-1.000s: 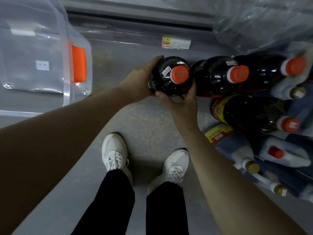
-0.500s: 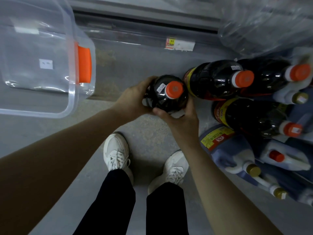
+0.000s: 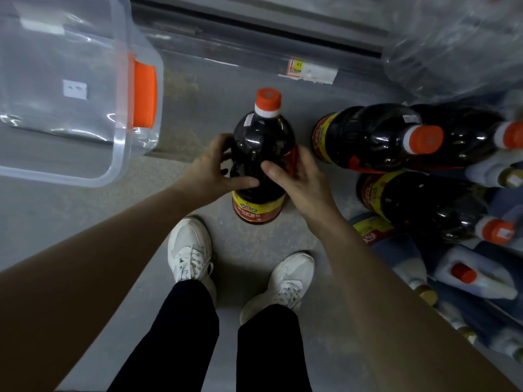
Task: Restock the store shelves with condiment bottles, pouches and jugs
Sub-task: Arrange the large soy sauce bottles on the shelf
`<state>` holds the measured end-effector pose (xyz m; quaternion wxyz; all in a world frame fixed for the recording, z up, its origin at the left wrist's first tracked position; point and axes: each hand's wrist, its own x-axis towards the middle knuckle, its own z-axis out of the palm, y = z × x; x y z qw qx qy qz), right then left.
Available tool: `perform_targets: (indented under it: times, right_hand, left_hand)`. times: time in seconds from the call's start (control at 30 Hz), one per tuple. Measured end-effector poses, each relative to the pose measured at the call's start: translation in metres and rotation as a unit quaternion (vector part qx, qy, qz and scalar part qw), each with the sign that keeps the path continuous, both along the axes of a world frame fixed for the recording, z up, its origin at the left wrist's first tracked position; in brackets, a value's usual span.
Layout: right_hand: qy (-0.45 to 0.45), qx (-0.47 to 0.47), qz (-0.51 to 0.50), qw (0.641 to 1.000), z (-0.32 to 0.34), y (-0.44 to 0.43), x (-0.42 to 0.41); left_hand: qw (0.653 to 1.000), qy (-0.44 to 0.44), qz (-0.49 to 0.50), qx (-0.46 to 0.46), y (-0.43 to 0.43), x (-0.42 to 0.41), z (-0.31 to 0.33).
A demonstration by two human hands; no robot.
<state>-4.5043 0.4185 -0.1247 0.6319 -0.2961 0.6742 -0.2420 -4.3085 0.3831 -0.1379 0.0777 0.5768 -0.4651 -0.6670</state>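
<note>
A large dark sauce bottle (image 3: 261,142) with an orange cap and a red-yellow label is held in both hands over the grey floor, cap pointing away from me. My left hand (image 3: 218,168) grips its left side, thumb across the front. My right hand (image 3: 297,176) grips the right side, thumb on the front too. Several more dark orange-capped bottles (image 3: 373,137) stand on the floor to the right.
A clear plastic bin (image 3: 113,154) with an orange latch sits at upper left. The bottom shelf edge with a price tag (image 3: 308,72) runs across the top. Clear wrapping (image 3: 452,46) lies at upper right. White and blue jugs (image 3: 475,281) crowd the right side. My white shoes (image 3: 189,250) stand below.
Both hands have drawn the bottle away from the group on the right, toward me, and tilted it so its side and label now show instead of only the cap.
</note>
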Motion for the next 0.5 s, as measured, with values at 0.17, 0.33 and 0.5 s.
perform_targets:
  times: [0.17,0.33,0.5]
  right_hand:
    - [-0.021,-0.007,0.028,0.999,-0.017,-0.002,-0.012]
    - [-0.021,-0.045,0.019,0.999,-0.035,-0.011,-0.014]
    - [-0.027,-0.056,-0.009,0.998,-0.044,-0.011,-0.017]
  left_hand:
    - [0.998,0.042,0.036,0.039,-0.008,-0.004,-0.015]
    - [0.995,0.062,0.061,0.044,-0.014,-0.012,-0.029]
    - [0.996,0.059,0.053,0.032,-0.013,-0.018,-0.032]
